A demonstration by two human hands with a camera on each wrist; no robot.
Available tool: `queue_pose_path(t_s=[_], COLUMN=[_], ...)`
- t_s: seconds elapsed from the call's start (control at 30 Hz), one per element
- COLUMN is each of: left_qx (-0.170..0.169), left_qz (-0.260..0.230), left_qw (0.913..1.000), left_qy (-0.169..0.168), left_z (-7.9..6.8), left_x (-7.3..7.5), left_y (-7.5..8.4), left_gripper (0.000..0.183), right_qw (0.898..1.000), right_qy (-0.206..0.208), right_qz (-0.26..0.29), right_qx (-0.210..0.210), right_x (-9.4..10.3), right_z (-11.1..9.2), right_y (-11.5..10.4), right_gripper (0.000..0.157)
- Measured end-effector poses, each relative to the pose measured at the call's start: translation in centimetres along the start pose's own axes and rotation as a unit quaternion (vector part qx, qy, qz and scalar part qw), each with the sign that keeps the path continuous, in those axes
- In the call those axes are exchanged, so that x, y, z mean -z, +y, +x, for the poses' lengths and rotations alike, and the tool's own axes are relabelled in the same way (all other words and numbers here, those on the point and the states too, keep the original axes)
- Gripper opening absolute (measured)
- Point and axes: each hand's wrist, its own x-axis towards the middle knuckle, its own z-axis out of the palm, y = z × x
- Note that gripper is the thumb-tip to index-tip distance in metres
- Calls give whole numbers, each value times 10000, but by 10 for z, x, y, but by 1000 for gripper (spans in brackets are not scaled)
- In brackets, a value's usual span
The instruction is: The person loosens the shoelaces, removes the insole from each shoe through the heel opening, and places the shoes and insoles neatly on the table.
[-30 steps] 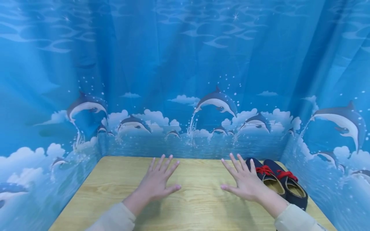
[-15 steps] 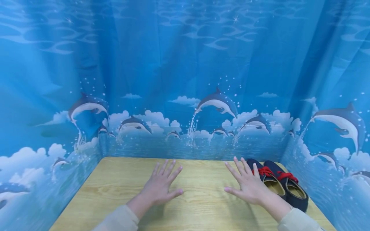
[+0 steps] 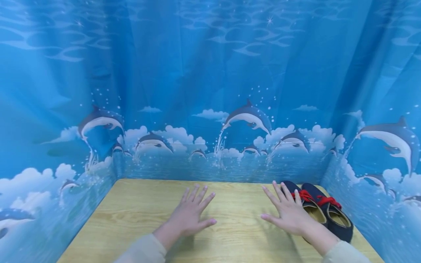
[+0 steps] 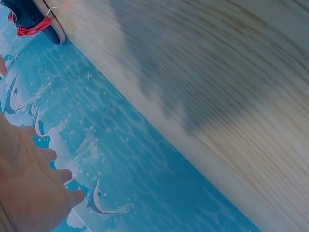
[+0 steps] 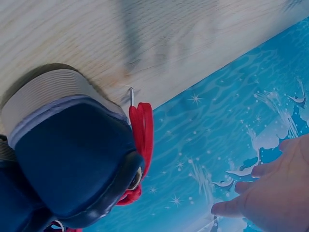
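Both hands hover over the wooden tabletop with fingers spread, palms down. My left hand [image 3: 189, 215] is near the middle of the table and holds nothing; the left wrist view shows its palm side at the lower left. My right hand [image 3: 289, 213] is just left of a pair of navy shoes [image 3: 340, 226] with red laces, and its little finger overlaps one shoe in the head view. In the right wrist view a navy shoe [image 5: 79, 154] with a pale ridged sole looms close, its red lace [image 5: 142, 128] hanging loose, apart from the hand.
The light wooden table [image 3: 131, 208] has a back edge against a blue curtain [image 3: 204, 73] printed with dolphins, clouds and waves. The same curtain stands along the left and right sides.
Both hands have drifted slightly to the right and a little nearer to the body. Their fingers stay spread. The shoes have stayed put on the table.
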Motion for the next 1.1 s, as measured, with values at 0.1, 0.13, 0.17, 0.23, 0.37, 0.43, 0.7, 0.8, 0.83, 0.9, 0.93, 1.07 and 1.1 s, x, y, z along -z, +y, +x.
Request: queue_pose_path(t_s=[0.1,0.13,0.17,0.23,0.37,0.43,0.7,0.8,0.83,0.9,0.93,1.07,1.1], left_qx=[-9,-17,-26,-45,-87,-100,-100,-124,-141,-169,-187,-194,-193], left_qz=[17,15,11,7,-64,-86,-141,-191,-235,-316,-351,-374,-372], left_qw=[10000,10000,10000,10000,9999,9999,9997,9995,9994,9990,9988,9986,9986], left_qy=[-4,5,-3,-15,-41,-64,-173,-217,-233,-280,-287,-311,-313], left_z=[3,3,4,5,5,5,6,7,6,6,6,8,8], left_x=[-2,-2,-3,-3,-6,-7,-9,-10,-10,-9,-9,-11,-12], left_y=[2,3,4,6,9,10,15,19,21,24,26,29,29], left_gripper=[85,85,84,84,82,83,82,83,83,83,83,84,84], right_qw=[10000,10000,10000,9999,9998,9997,9993,9992,9991,9989,9988,9986,9985], right_qy=[23,33,37,-2,-48,-58,21,-4,-25,-64,-83,-106,-111], right_qz=[-33,-41,-43,-65,-93,-121,-250,-227,-201,-172,-164,-94,-75], right_qx=[-37,-48,-65,-120,-192,-218,-269,-330,-360,-421,-451,-507,-526], right_x=[-1,-1,-2,-2,-2,-2,-3,-5,-6,-7,-8,-10,-10], right_z=[-1,-2,-2,-3,-5,-5,-9,-10,-10,-10,-10,-10,-10], right_y=[4,6,7,10,13,15,20,24,25,28,30,35,36], right_gripper=[86,86,86,87,87,87,86,86,86,86,86,86,87])
